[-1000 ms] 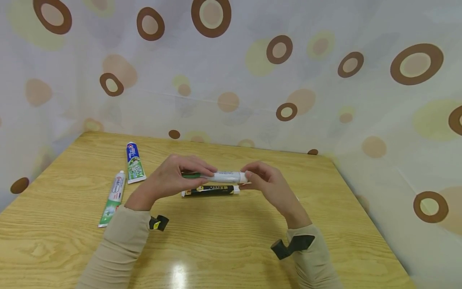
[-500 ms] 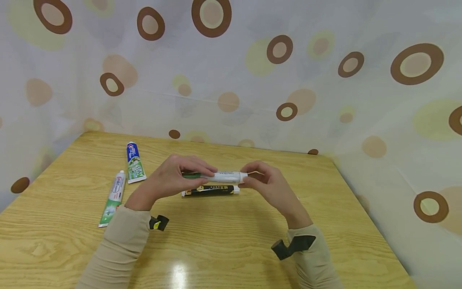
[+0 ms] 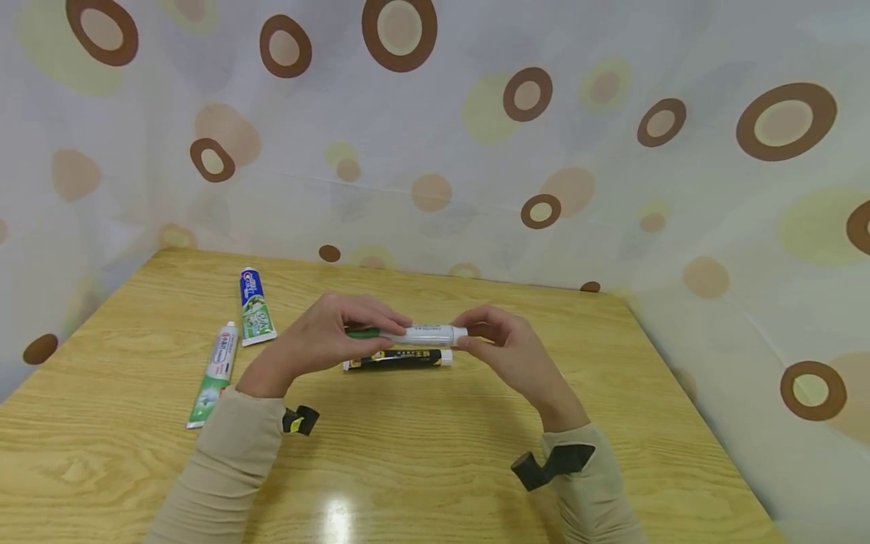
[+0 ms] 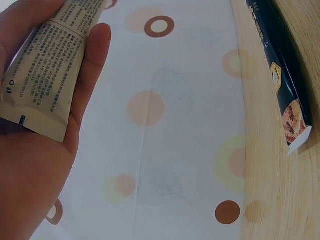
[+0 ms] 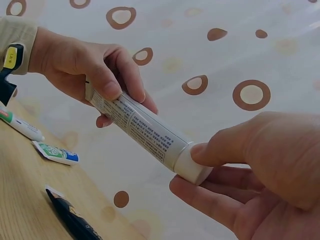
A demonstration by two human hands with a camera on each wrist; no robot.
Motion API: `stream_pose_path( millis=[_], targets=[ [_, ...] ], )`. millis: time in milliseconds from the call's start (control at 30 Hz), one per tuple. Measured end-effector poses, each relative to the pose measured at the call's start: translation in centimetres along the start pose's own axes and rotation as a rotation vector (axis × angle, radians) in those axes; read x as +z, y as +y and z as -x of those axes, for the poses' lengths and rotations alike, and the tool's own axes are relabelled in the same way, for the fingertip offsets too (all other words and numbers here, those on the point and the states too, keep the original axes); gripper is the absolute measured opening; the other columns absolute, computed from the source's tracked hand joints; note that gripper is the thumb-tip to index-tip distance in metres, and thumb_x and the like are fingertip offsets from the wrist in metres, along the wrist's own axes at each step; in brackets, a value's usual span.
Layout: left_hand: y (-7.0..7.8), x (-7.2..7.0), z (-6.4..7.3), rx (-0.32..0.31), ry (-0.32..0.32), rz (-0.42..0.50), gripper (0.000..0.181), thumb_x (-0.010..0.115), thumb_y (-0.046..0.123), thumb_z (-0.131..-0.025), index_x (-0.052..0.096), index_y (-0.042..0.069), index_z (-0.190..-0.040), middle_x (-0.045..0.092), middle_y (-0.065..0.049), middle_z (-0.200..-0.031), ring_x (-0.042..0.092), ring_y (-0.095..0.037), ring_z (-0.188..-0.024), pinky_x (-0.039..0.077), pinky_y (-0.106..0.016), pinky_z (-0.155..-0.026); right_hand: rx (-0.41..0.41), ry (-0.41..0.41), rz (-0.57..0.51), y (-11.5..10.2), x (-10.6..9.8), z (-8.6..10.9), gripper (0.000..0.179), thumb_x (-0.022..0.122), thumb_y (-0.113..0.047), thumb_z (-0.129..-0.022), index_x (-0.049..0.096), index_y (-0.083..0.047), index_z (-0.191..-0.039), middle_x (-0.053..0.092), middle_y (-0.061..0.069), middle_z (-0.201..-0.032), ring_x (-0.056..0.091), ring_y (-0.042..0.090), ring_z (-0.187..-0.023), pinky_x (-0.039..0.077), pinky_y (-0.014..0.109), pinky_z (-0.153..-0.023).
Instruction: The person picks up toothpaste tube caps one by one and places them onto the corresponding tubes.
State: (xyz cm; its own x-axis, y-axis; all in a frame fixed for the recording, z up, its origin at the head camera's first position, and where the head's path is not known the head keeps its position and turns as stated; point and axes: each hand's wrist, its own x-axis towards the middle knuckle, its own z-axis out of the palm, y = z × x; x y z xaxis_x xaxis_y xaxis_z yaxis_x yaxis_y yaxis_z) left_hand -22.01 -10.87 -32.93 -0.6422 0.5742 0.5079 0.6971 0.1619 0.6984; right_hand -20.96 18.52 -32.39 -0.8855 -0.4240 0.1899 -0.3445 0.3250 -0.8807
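Note:
A white and green toothpaste tube (image 3: 428,335) is held level above the table in the head view. My left hand (image 3: 319,332) grips its flat tail end, with thumb and fingers on opposite sides. At the other end, my right hand (image 3: 510,347) pinches the white cap (image 5: 191,165) between thumb and fingers; the cap sits on the tube. Printed text covers the tube's back (image 4: 47,65) in the left wrist view. Just below the held tube, a black toothpaste tube (image 3: 404,360) lies on the table, partly behind the left fingers.
On the left of the wooden table (image 3: 381,468) lie a blue and green toothpaste tube (image 3: 257,306) and a white and green one (image 3: 214,374), near my left forearm. A patterned cloth (image 3: 435,151) hangs behind the table and along its right side.
The right thumb has slid down over the cap, and the right fingers have shifted round it. The left hand and the tubes on the table stay where they were.

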Motion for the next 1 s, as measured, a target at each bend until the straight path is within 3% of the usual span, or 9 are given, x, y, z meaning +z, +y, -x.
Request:
stream_pose_path(
  millis=[267, 500, 633, 1000],
  targets=[
    [0.43, -0.24, 0.01, -0.051, -0.050, -0.045, 0.023, 0.076, 0.011, -0.087, 0.079, 0.018, -0.109, 0.073, 0.005, -0.119, 0.065, -0.010, -0.112, 0.055, -0.026, -0.084, 0.017, 0.035, 0.034, 0.25, 0.17, 0.15, 0.021, 0.068, -0.017, -0.095, 0.069, -0.012, -0.115, 0.067, 0.010, -0.117, 0.068, 0.021, -0.098, 0.055, 0.034, -0.086],
    [0.41, -0.21, 0.03, -0.054, -0.028, 0.029, 0.017, 0.072, 0.011, -0.091, 0.080, 0.016, -0.106, 0.074, 0.001, -0.116, 0.067, -0.012, -0.108, 0.056, -0.027, -0.079, 0.007, 0.030, 0.026, 0.37, 0.29, 0.19, 0.020, 0.068, -0.020, -0.095, 0.069, -0.014, -0.115, 0.068, 0.008, -0.116, 0.068, 0.021, -0.100, 0.055, 0.030, -0.086],
    [0.41, -0.23, 0.11, -0.046, -0.016, 0.020, 0.018, 0.073, 0.010, -0.090, 0.080, 0.015, -0.105, 0.074, 0.000, -0.116, 0.067, -0.011, -0.107, 0.056, -0.026, -0.078, 0.000, 0.051, 0.020, 0.30, 0.52, 0.07, 0.021, 0.069, -0.020, -0.095, 0.069, -0.014, -0.115, 0.068, 0.008, -0.116, 0.069, 0.020, -0.101, 0.055, 0.029, -0.086],
    [0.52, 0.02, -0.22, 0.065, -0.023, -0.099, 0.020, 0.077, 0.005, -0.085, 0.081, 0.015, -0.102, 0.076, 0.001, -0.112, 0.067, -0.013, -0.107, 0.057, -0.025, -0.079, 0.055, 0.108, -0.015, 0.12, 0.85, -0.36, 0.022, 0.068, -0.020, -0.095, 0.072, -0.003, -0.108, 0.070, 0.013, -0.106, 0.068, 0.018, -0.089, 0.058, 0.031, -0.081]
  ],
)
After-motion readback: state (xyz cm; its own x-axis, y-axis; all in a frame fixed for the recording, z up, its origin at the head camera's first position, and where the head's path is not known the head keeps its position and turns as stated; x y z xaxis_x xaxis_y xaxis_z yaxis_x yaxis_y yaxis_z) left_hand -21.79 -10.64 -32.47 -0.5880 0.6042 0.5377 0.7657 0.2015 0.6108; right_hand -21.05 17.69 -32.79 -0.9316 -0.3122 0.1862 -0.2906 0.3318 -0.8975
